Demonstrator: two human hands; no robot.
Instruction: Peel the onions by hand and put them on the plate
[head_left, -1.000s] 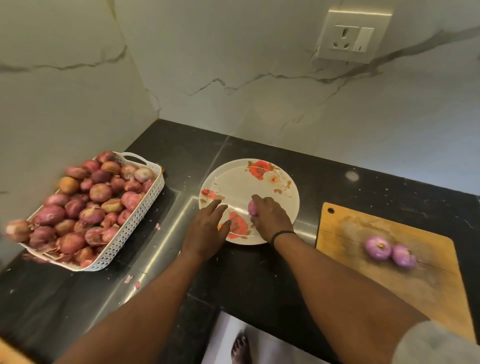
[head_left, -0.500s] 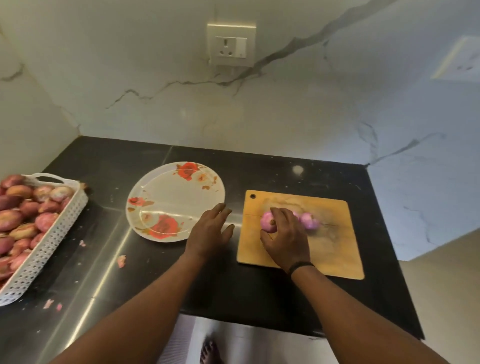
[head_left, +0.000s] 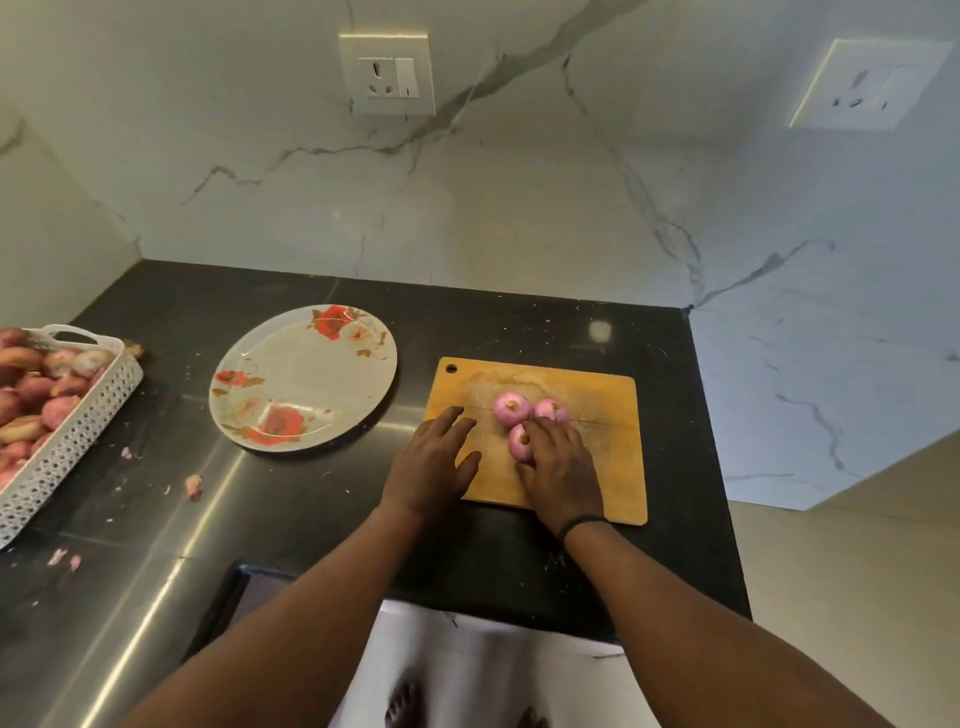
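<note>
Resting on a wooden board near the right end of a black stone counter are three peeled onions, bunched and touching. The right hand lies over the nearest one, fingers curved round it; the grip looks light, and how firm it is cannot be told. The left hand lies flat with fingers straight and spread on the board's left edge, holding nothing. Left of the board sits a flowered plate with no onions on it. Further left of the board, at the frame's edge, a white perforated basket holds unpeeled onions. Skin scraps dot the counter between basket and board. White veined marble walls rise behind the board, carrying two sockets.
</note>
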